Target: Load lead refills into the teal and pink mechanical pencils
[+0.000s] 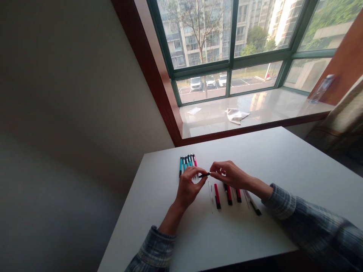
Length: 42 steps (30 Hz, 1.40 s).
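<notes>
Between thumb and fingertips, my left hand (187, 187) pinches a short black pen part (203, 175) above the white table. My right hand (231, 175) is closed at the other end of that part, its thumb and index finger meeting at the tip. Whether a second small piece sits in those fingers is too small to tell. Below the hands lie red and black pen barrels (217, 196), partly covered by my right hand. A thin white refill (210, 197) lies left of them. Behind my left hand, several teal pens and a red one (195, 159) stand in a row.
The white table (227, 230) reaches to a windowsill (210, 126) holding a crumpled cloth (237, 115), a scrap of paper (194, 110) and a clear bottle (321, 90). A dark pen piece (255, 207) lies right of the barrels. A wall stands at left, a curtain (334, 121) at right.
</notes>
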Motion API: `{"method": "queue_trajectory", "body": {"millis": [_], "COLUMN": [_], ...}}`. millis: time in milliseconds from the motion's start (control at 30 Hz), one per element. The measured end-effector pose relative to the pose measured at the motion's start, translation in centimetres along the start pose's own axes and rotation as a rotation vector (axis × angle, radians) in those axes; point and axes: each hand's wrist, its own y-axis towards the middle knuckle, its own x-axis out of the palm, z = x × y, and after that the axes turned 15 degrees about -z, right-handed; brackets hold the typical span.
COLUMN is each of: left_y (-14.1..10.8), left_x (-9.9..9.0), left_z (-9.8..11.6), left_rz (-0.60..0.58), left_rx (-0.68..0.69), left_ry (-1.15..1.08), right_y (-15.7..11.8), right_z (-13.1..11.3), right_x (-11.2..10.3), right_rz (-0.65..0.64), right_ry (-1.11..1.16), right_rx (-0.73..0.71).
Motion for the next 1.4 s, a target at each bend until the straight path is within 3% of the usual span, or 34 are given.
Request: {"method": "queue_trajectory", "body": {"millis": [433,600,767,1000,1233,1400], "left_y": [-0.1,0.1,0.3,0.8,0.9,0.8], "left_x": [0.0,0.0,0.4,-0.5,-0.4,-0.1], "left_z": [-0.2,-0.1,0.0,-1.0,-1.1,-1.1], "left_rz": [-0.004,0.017,0.006,0.177,0.175,0.119], "left_rx": [-0.055,-0.178,-0.213,-0.321,-0.393,-0.409], "left_ry": [-0.073,-0.454,-0.749,-0.974,-0.944,-0.901], "right_y": [-0.1,0.1,0.0,-1.1,-1.7,-1.6], "right_z": [-0.1,-0.6,-1.8,-3.4,-3.8,-3.8], "right_x": [-0.2,0.4,0.7,0.0,1.2,0.9], "right_rz": [-0.021,0.001,-0.015,-0.072,-0.248,-0.240], "right_ry": [-0.028,-0.047,-0.014,-0.329,-0.490,-0.503], "right_rx": [0.024,0.022,0.039,0.148,0.187,0.178]}}
